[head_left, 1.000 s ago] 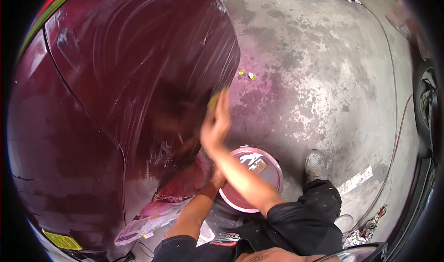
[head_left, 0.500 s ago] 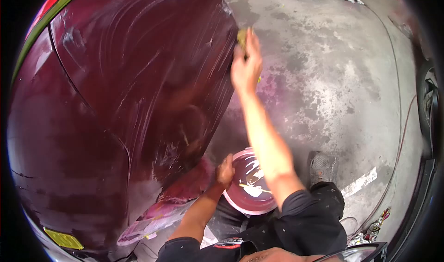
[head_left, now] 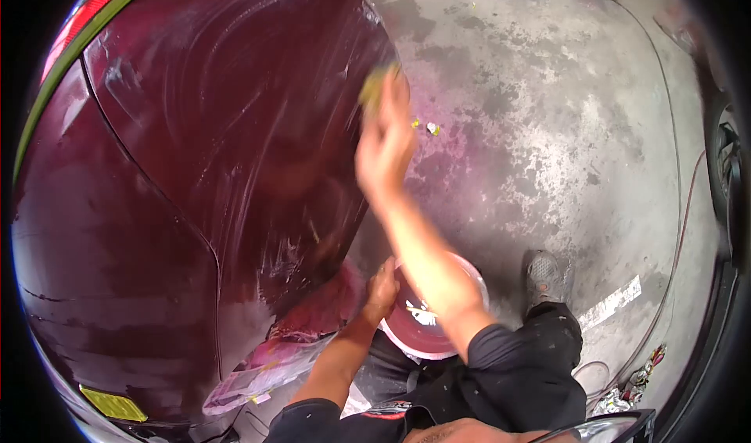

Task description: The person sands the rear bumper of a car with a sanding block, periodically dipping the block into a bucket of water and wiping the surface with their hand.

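Observation:
A dark maroon car body (head_left: 180, 138) fills the left side, wet and streaked with whitish curved smears. Near the panel's right edge, my right hand (head_left: 387, 146) is closed around a yellow-green pad (head_left: 371, 91) held against the surface; both are blurred by motion. My left hand (head_left: 382, 293) grips the left rim of a pink bucket (head_left: 407, 340) below. Water with bright reflections shows inside the bucket, and my right forearm covers part of it.
Pink-stained masking plastic (head_left: 270, 365) hangs along the panel's lower edge. On the concrete floor (head_left: 516, 114), small yellow-and-white scraps (head_left: 432, 129) lie beside the panel. A hose (head_left: 674, 232) curves along the right, near another vehicle's wheel (head_left: 726, 161). Crumpled foil litter (head_left: 618, 400) lies lower right.
My right hand and the pad have moved left and slightly down, from the panel's right edge onto its surface. My left hand stays on the bucket rim.

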